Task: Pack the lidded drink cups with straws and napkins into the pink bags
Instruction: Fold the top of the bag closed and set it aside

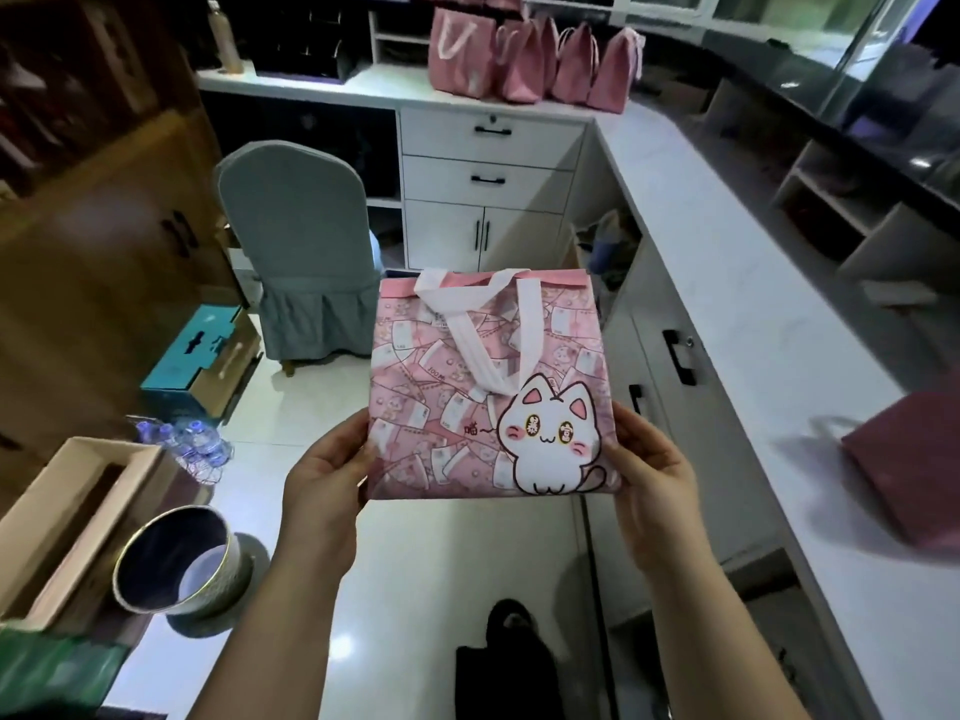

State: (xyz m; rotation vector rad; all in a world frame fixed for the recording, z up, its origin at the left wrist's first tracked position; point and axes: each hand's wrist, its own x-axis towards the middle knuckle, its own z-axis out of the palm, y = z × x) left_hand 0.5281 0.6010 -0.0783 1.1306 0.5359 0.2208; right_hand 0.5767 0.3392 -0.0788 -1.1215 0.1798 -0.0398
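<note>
The white counter (727,304) lies to the right. The flat pink bag (447,407) is held in the air before the person, its mouth at the far end. The left hand (322,475) and the right hand (649,475) each grip one near side edge, both equally close.

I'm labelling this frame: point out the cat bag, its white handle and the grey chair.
cat bag (410,439): head view, on its pink printed front.
white handle (527,330): head view, on the right strap.
grey chair (296,210): head view, on the backrest cover.
</note>
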